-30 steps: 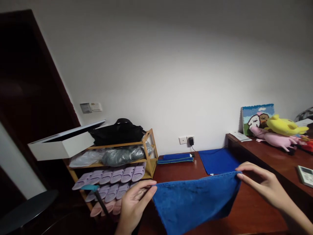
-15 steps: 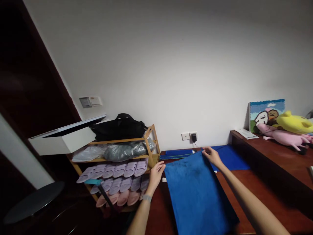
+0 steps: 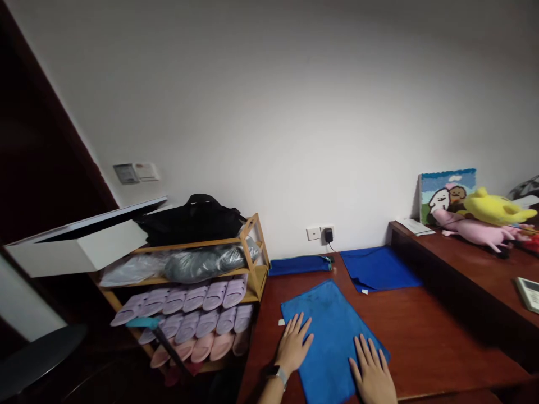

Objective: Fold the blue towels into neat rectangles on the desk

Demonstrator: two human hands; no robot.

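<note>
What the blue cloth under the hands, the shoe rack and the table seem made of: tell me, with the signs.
Blue cloth: fabric, perhaps microfibre, matte; it lies thin, with smudgy shading.
Shoe rack: likely wood or bamboo, smooth-looking, given its honey-coloured posts and rails.
Table: probably wood or veneer, faintly glossy, given its reddish-brown colour and soft sheen.

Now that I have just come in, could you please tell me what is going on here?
A person's left hand and right hand lie with fingers spread on a lighter blue cloth, one near each side. The cloth is laid out on a reddish-brown table. Beyond it, toward the wall, lie a darker blue cloth and, further left, a narrow blue bundle.
</note>
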